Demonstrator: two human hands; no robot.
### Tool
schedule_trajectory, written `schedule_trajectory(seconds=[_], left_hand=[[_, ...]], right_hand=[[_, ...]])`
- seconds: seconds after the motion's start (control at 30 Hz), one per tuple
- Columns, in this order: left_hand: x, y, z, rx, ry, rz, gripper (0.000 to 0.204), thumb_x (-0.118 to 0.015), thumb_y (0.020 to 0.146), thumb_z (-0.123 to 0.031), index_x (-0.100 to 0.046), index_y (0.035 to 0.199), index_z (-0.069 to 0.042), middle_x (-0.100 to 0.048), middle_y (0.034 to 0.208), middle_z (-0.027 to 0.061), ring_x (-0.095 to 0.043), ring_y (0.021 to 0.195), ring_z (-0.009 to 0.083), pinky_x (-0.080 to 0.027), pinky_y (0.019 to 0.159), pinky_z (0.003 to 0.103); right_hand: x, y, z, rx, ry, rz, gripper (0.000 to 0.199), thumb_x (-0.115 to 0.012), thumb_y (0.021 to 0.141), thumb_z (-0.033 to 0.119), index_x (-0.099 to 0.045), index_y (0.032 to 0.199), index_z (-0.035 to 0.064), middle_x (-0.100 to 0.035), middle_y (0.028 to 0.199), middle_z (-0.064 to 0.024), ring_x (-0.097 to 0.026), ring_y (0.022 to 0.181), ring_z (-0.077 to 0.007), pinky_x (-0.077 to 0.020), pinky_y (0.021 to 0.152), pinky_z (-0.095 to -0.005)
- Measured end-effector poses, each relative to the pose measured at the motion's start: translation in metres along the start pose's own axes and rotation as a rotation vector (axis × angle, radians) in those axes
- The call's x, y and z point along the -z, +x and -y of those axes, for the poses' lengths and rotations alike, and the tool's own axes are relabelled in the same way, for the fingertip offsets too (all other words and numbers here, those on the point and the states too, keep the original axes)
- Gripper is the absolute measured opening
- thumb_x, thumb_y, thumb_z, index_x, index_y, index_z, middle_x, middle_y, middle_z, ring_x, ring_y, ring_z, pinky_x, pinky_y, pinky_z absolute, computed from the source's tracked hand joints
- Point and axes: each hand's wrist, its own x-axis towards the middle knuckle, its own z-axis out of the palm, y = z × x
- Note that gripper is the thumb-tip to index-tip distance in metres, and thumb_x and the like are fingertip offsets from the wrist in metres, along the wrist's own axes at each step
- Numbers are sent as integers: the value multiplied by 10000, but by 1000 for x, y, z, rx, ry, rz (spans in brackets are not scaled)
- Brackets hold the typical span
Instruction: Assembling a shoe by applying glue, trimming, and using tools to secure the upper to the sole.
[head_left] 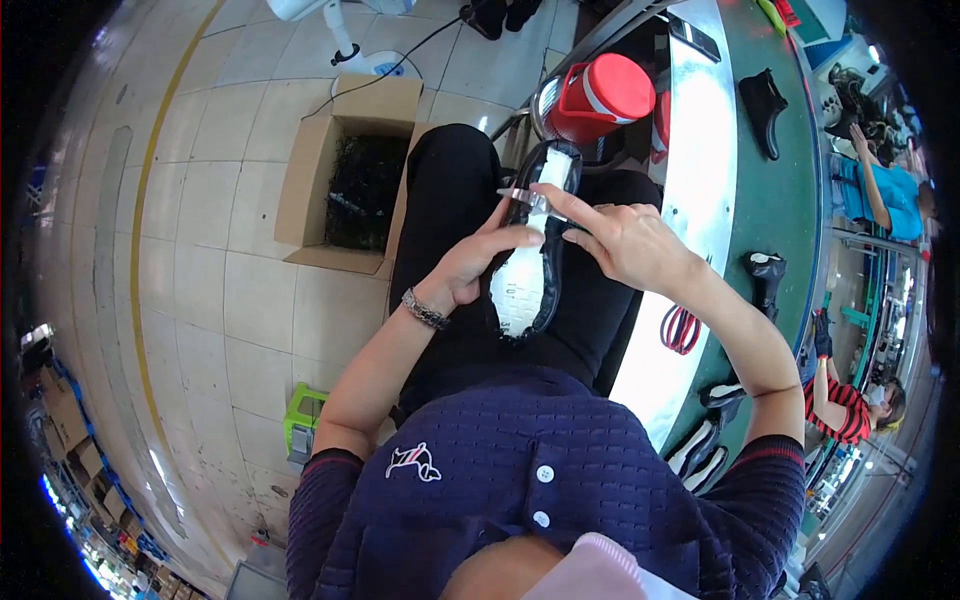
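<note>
A black shoe upper with a white bottom board lies sole side up on my lap. My left hand grips its side, the thumb pressed on the white board at the waist. Across the front half of the board lies a small shiny metal blade-like tool, its thin end pointing left. My right hand closes on that tool from the right, with the index finger along it and the thumb near the shoe's edge. The part of the tool under my fingers is hidden.
An open cardboard box with dark contents stands on the floor left of my knee. A red drum-shaped container is ahead. To my right run a metal ledge and a green belt carrying black shoes. Two other people are beyond.
</note>
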Motion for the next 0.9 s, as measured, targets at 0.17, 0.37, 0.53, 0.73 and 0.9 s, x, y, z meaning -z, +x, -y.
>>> schedule_trajectory(seconds=[0.17,0.37,0.53,0.73,0.9], left_hand=[[7,-7,3,71,59,-4,975,-725,818,-134,-77,1548,-137,-480,1286,69,-513,1153,162,-447,958,336],[12,-10,20,-98,71,85,899,-666,904,-317,-58,1551,-177,-398,1433,91,-455,1269,207,-418,1018,367],[4,-19,45,-97,-293,167,768,-362,951,-619,-135,1535,-175,-421,1442,113,-468,1289,241,-438,1027,405],[-14,-27,56,-21,-317,-122,853,-322,875,-761,-484,1362,-81,-598,1269,114,-602,1131,227,-503,952,401],[-9,-29,63,-44,-377,-54,769,-393,908,-686,-483,1354,-67,-606,1247,110,-611,1105,225,-506,941,400]], right_hand=[[6,-6,17,-26,158,-70,651,-585,922,163,-267,1489,184,-657,747,-190,-654,606,-356,-526,571,-439],[13,-16,19,-128,97,84,641,-597,917,164,-303,1485,208,-627,691,-156,-634,546,-304,-502,517,-399],[28,-40,34,-38,-43,197,704,-619,858,110,-339,1468,320,-575,691,-96,-608,579,-255,-506,509,-377],[7,-37,68,147,-483,12,617,-537,895,94,-377,1451,312,-629,891,-174,-615,764,-218,-484,530,-230],[5,-37,50,139,-341,36,668,-543,903,94,-333,1450,415,-636,898,-216,-661,709,-237,-531,547,-264]])
